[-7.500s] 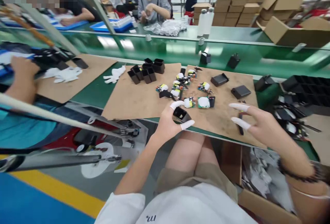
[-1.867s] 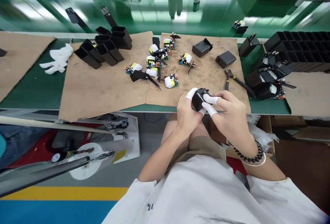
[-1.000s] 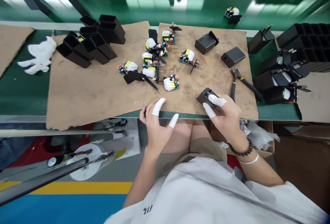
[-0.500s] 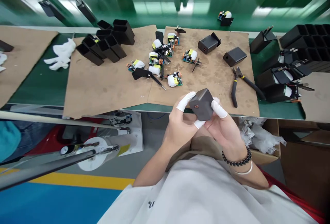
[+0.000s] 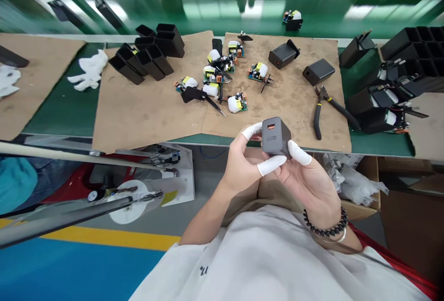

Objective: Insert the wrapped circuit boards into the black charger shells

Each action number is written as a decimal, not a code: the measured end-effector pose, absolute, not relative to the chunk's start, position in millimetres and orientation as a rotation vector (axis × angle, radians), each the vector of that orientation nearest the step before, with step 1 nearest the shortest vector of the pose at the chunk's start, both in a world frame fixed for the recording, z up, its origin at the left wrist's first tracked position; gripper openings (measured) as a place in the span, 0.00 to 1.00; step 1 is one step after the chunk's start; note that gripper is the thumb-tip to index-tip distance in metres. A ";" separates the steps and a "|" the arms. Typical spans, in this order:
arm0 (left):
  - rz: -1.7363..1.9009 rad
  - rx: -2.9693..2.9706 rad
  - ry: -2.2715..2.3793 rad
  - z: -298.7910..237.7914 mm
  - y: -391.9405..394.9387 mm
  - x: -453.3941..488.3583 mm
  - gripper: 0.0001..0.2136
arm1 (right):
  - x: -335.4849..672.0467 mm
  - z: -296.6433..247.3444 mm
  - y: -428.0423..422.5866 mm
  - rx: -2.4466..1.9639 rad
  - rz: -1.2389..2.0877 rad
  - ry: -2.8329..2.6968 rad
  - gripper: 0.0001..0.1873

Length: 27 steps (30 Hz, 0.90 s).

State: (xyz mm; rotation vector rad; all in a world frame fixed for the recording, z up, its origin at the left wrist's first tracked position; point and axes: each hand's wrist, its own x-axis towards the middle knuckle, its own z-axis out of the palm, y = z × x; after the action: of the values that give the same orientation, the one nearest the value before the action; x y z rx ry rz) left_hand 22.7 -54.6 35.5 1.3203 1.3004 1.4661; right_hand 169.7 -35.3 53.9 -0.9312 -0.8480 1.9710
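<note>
Between my two hands is a black charger housing (image 5: 275,137), its end face with an orange-lined USB slot turned up toward me. My left hand (image 5: 244,164) grips it from the left, with white finger cots on its thumb and a finger. From the right, my right hand (image 5: 307,174) closes on the same housing, its thumb also in a white cot. Beyond them on the cardboard (image 5: 149,116) lie several small circuit boards (image 5: 237,103) with white and yellow parts. Black tweezers (image 5: 197,96) lie among the boards.
Cutting pliers (image 5: 324,102) with dark handles lie at the right, below two black housings (image 5: 319,71). Open black cases (image 5: 149,56) stand at the left, beside a white glove (image 5: 89,69). More cases (image 5: 414,56) fill the right side. A box of plastic bags (image 5: 360,185) is under the bench edge.
The housing has been turned in my hands, so the face with the slot now points more squarely up at me. My left thumb lies flatter along its lower edge. The view has shifted slightly.
</note>
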 end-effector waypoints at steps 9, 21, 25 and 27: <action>1.443 1.010 1.114 31.2 -50.9 15.1 0.40 | 169.4 41.6 -35.6 -0.989 1.779 -1.077 0.30; 1.061 0.091 0.772 24.1 -52.5 7.4 0.28 | 228.5 69.5 31.6 -0.972 0.739 -2.156 0.13; 1.133 0.096 0.772 26.9 -46.3 6.6 0.27 | 227.6 98.4 31.3 -0.869 0.782 -2.311 0.40; 1.187 0.169 0.766 28.4 -40.2 6.8 0.26 | 208.0 106.9 26.7 -0.789 0.723 -2.401 0.44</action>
State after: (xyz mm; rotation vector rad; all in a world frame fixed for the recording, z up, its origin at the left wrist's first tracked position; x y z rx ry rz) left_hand 6.8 -40.2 28.4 0.1689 0.7662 1.1871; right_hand 208.0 26.7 106.9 -0.7895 -2.4011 0.7228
